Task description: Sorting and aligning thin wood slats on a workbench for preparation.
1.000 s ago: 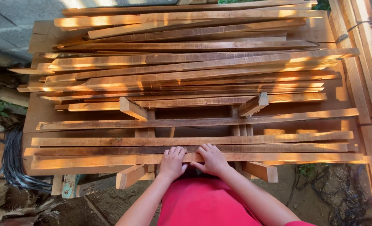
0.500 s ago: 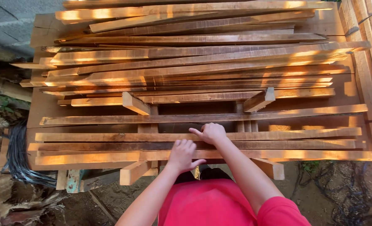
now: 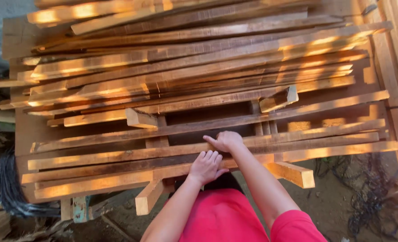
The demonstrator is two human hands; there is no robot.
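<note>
- My left hand (image 3: 206, 165) lies flat, fingers together, on the front wooden strip (image 3: 118, 179) at lower centre.
- My right hand (image 3: 225, 140) curls around the next strip (image 3: 118, 154) behind it.
- I judge these long strips stiff, light and splintery; grip near the middle.

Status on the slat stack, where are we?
Done: many long wooden slats already lie piled across the support. In hand: the left hand presses flat on the near slat, the right hand rests on the next slat back. Left: neither is lifted; the near rows lie loose and uneven.
</note>
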